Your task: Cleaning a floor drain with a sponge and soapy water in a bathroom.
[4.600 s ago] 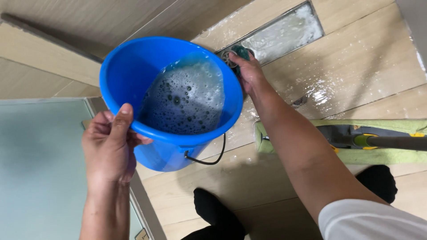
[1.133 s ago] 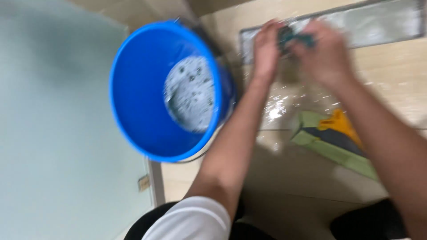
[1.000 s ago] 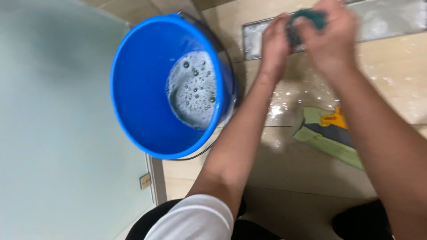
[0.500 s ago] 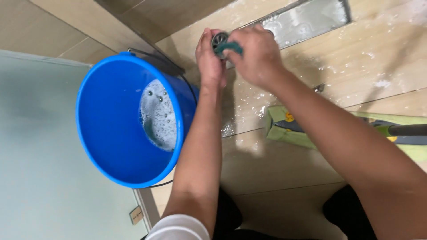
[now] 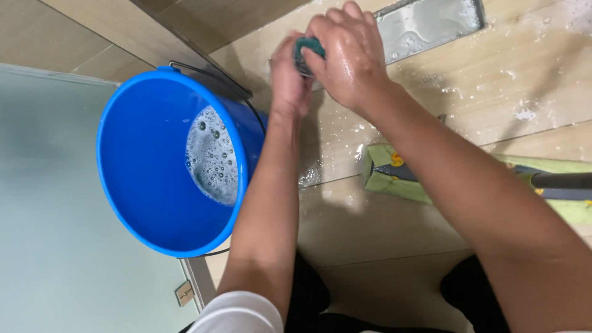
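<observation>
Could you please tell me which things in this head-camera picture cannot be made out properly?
- Green scrubber: mostly hidden between the left hand and right hand; its shape is unclear.
- Mop: the right forearm covers its middle, and the right edge cuts off its handle.
- Blue bucket: foam hides the bottom.
- Floor drain: cut off by the top edge.

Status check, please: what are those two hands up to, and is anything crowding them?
Left hand and right hand both clamped on a green scrub pad. Wet tiled floor below. Blue bucket of sudsy water beside the left arm; green flat mop under the right.
</observation>
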